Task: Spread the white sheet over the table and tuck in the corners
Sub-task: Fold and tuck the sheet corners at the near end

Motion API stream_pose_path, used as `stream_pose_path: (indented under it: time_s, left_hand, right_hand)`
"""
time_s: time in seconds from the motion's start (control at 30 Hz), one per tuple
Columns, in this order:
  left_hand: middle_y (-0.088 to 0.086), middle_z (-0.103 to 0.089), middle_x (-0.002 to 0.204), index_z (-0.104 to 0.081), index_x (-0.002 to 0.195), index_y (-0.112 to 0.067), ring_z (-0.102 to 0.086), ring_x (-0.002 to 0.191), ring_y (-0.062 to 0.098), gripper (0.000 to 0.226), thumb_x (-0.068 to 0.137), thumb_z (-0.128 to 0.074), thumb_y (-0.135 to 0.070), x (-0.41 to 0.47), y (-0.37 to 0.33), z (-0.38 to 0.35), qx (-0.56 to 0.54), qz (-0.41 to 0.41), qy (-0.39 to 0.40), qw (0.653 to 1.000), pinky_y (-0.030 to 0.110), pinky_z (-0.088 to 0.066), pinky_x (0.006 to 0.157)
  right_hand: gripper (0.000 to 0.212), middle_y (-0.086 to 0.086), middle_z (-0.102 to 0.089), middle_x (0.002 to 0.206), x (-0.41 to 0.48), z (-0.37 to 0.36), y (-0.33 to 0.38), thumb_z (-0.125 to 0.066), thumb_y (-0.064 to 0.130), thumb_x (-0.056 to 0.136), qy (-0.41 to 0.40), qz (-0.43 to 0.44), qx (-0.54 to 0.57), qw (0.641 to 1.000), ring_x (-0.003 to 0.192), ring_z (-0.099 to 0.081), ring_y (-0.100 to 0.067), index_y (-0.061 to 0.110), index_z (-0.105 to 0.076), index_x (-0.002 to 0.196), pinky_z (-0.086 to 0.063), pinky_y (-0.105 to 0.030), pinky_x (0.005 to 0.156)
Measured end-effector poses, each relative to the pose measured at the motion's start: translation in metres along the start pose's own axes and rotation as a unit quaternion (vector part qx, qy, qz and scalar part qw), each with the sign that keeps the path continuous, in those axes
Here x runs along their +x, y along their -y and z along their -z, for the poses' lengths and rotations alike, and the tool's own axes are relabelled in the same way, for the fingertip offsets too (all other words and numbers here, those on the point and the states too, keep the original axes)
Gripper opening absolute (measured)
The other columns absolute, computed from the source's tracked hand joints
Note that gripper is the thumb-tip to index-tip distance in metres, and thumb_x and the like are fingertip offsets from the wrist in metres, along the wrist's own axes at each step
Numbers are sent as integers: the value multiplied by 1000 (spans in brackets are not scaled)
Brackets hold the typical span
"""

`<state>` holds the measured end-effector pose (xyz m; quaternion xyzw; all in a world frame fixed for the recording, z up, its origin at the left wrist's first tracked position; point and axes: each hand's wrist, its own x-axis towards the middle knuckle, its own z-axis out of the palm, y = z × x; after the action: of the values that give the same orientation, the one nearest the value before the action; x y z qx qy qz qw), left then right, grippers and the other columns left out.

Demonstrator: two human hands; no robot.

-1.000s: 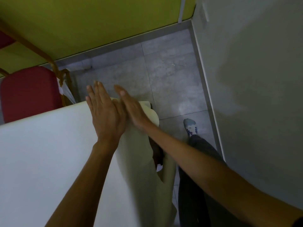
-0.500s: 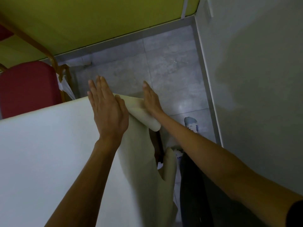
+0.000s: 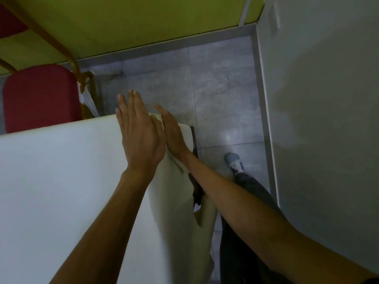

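The white sheet (image 3: 51, 191) covers the table, draping off its far right corner, where the left hand (image 3: 139, 136) lies flat and open on top and the right hand (image 3: 174, 134), fingers straight, presses the fold just beside it, grasping nothing.

A white sheet (image 3: 51, 191) is being laid smooth and flat across the table (image 3: 193, 136), its loose edge draping down over the table's far corner.
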<state>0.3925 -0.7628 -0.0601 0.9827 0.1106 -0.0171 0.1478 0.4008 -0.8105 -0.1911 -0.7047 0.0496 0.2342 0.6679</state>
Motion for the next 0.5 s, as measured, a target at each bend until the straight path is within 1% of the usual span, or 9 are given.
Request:
stream_pose_path:
  time_s: [0.1, 0.17, 0.2, 0.27, 0.3, 0.33, 0.37, 0.4, 0.5]
  left_hand:
    - [18, -18, 163, -19, 155, 1, -4, 153, 34, 75, 97, -10, -46, -2, 0, -2, 5, 3, 6, 1000, 41, -2, 126]
    - [19, -17, 163, -17, 155, 1, -4, 153, 33, 65, 103, -20, -37, -2, 0, -3, 5, 15, 7, 1000, 41, -2, 125]
    - [19, -16, 164, -16, 155, 1, -3, 153, 33, 62, 104, -28, -33, -1, -1, -1, 7, 25, 4, 1000, 41, -2, 125]
    - [20, -13, 164, -13, 155, 1, -2, 153, 34, 61, 106, -37, -26, -5, -5, 6, 11, 45, 4, 999, 41, -1, 125]
    - [20, -10, 164, -11, 155, 1, -1, 153, 34, 62, 106, -37, -24, -3, -10, 5, 15, 45, 14, 999, 41, 1, 124]
    - [21, -8, 164, -9, 156, 1, 0, 153, 34, 63, 105, -37, -24, -1, -13, 4, 23, 44, 25, 998, 41, 3, 124]
    - [21, -6, 164, -7, 156, 1, 0, 153, 35, 65, 104, -38, -25, -2, -15, 7, 34, 53, 27, 998, 41, 3, 123]
    - [21, -6, 164, -7, 156, 1, 0, 153, 34, 68, 103, -39, -28, -4, -15, 12, 45, 67, 25, 996, 41, 2, 123]
    - [20, -5, 165, -6, 156, 1, -2, 153, 34, 76, 102, -38, -42, -17, -23, 26, 19, 161, 14, 987, 42, -2, 124]
  right_hand:
    - [39, 1, -46, 152, 2, 6, 6, -31, 25, 113, -3, -13, -17, 1000, 133, -40, -2, 26, -41, 151, -30, -27, 117]
    - [37, 3, -46, 153, 1, 9, 5, -29, 32, 112, 43, -24, -50, 998, 138, -43, -9, 29, -43, 147, -31, -31, 119]
    - [40, 2, -46, 154, 0, 10, 2, -27, 36, 112, 69, -41, -77, 994, 139, -43, -11, 26, -44, 147, -31, -34, 120]
    - [46, -4, -57, 142, -8, 28, 25, -27, 40, 111, 108, -91, -129, 982, 127, -54, -16, 15, -55, 139, -38, -42, 116]
    - [46, -6, -64, 131, -8, 43, 46, -30, 37, 110, 90, -118, -121, 981, 116, -59, -18, 9, -61, 129, -43, -44, 112]
    - [45, -5, -66, 124, -7, 54, 71, -33, 34, 110, 58, -124, -102, 985, 109, -59, -17, 5, -64, 124, -44, -40, 110]
    - [43, 0, -64, 123, -8, 60, 102, -36, 32, 109, 46, -111, -85, 989, 109, -57, -14, 6, -64, 127, -42, -31, 108]
    - [43, 2, -61, 126, -5, 62, 128, -37, 33, 109, 45, -90, -76, 992, 115, -55, -12, 8, -61, 134, -38, -22, 105]
    - [46, 2, -57, 139, -1, 51, 190, -40, 36, 108, 75, -3, -134, 988, 129, -50, -11, 9, -56, 141, -33, -16, 100]
